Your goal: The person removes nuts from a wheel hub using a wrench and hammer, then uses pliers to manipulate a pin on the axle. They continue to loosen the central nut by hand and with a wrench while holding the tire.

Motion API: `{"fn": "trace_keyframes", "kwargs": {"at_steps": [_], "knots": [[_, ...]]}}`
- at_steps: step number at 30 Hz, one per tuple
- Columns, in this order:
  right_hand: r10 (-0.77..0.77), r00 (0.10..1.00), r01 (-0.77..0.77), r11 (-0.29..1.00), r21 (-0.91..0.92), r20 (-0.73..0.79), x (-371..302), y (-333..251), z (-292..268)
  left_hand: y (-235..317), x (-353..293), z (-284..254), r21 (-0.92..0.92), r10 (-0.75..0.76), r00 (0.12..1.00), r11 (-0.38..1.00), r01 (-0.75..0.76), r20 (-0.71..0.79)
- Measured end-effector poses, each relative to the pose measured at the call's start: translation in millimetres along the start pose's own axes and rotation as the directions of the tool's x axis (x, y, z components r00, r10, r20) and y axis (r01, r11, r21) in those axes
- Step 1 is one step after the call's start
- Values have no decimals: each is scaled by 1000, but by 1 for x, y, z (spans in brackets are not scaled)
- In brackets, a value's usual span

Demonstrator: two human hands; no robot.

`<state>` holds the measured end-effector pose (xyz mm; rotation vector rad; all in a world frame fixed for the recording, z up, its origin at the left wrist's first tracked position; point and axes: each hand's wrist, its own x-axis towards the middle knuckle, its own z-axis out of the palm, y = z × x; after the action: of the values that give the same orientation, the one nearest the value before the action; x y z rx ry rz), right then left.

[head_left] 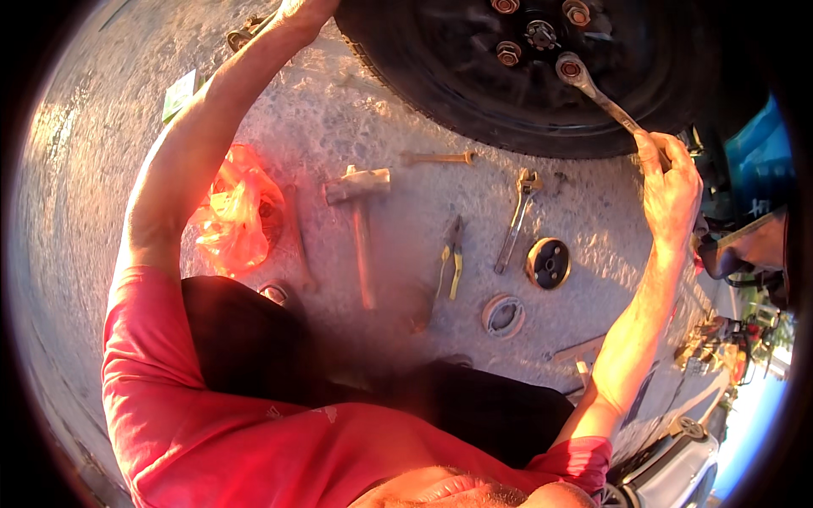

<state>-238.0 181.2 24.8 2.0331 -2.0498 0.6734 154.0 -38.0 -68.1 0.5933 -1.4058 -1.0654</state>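
My right hand (669, 182) is closed around the handle of a ring wrench (605, 103). The wrench's ring end sits over a lower lug nut of a black wheel (474, 89), where several other rusty lug nuts (508, 53) surround the hub. My left arm reaches up along the wheel's left side. At the top edge my left hand (306, 12) is partly cut off beside the tire, its fingers out of sight.
On the rough ground lie a hammer (362, 245), pliers (450, 267), an adjustable wrench (514, 224), an open-end wrench (438, 158), a black disc part (549, 263) and a metal ring (503, 317). A red plastic bag (237, 212) sits left. A car (673, 470) stands lower right.
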Motion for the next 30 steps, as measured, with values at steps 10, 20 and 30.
{"fn": "trace_keyframes", "kwargs": {"at_steps": [10, 20, 30], "knots": [[-251, 963, 226, 950, -217, -98, 21, -3, -17, -4, -1, 2, -17, -100, 988, 995, 98, -121], [-337, 941, 327, 892, -312, 21, 40, 7, -27, -5, 0, -3, 49, -80, 986, 995, 88, -145], [214, 895, -433, 625, 649, 391, -76, 17, 136, -20, -2, -7, 137, -10, 986, 990, 33, -165]]}}
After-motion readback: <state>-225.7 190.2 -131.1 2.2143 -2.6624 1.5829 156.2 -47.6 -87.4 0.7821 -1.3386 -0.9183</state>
